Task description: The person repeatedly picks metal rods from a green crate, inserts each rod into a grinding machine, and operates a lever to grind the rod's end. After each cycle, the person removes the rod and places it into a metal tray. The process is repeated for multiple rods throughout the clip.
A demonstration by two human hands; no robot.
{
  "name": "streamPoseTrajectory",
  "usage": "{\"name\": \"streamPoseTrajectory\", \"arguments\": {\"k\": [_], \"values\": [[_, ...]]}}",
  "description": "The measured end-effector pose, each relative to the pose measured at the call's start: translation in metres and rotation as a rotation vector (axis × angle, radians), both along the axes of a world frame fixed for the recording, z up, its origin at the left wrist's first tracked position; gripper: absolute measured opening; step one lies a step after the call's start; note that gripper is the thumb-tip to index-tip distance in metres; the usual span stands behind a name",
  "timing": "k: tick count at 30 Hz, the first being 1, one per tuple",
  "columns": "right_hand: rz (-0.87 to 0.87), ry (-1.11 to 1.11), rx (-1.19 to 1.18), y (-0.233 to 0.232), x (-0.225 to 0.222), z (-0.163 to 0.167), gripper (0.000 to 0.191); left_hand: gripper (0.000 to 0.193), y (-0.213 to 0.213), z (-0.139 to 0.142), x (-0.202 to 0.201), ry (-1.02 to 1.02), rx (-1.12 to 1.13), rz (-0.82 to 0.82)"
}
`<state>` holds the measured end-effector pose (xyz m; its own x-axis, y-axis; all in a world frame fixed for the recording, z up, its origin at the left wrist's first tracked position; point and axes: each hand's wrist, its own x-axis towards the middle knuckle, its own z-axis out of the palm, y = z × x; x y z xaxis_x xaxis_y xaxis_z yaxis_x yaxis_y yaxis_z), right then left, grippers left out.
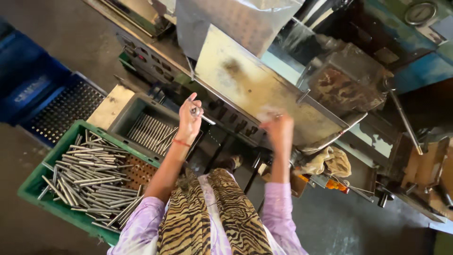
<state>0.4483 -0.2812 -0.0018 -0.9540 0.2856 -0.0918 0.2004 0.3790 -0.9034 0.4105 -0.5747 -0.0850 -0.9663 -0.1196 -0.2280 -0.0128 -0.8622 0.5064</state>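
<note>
one metal rod (200,113) sits pinched in the left hand (188,123), raised above the grey tray (123,123) of rods; the right hand (279,131) is blurred, its grip unreadable. steadier hands would suit feeding the machine (264,89).

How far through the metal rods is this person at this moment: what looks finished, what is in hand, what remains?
Looks done: a neat row of rods lies in the grey metal tray. In hand: the left hand holds one short rod up near the machine's slanted plate; the right hand is motion-blurred, so its grip is unclear. Left: a large loose heap of rods fills the green crate.
</note>
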Motion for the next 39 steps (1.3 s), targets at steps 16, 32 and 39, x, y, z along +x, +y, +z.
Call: {"name": "streamPoseTrajectory", "arguments": {"k": [16, 32, 39], "values": [[0.244, 0.391, 0.180, -0.205, 0.117, -0.064, 0.017, 0.007, -0.055, -0.013, 0.093, -0.078, 0.406, 0.103], [0.176, 0.679, 0.312, -0.196, 0.147, -0.068, 0.024, 0.033, -0.072, -0.012, 0.108, -0.107, 0.447, 0.042], [0.134, 0.427, 0.363, -0.216, 0.149, -0.069, 0.024, 0.024, -0.038, 0.016, 0.135, 0.014, 0.121, 0.114]]}}
